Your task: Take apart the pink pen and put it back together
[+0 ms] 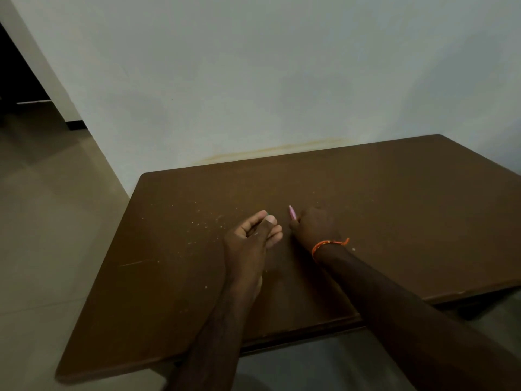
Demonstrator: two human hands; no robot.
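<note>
The pink pen sticks out from the top of my right hand, which is closed around it low over the brown table; only the pen's upper end shows, pointing away and to the left. An orange thread band circles that wrist. My left hand rests on the table just left of it, fingers curled with the thumb across them. Whether a small pen part sits inside that hand is hidden.
Pale specks and crumbs dot the table to the left of my hands. A white wall stands right behind the table's far edge. Tiled floor lies to the left, with a dark doorway at the far left.
</note>
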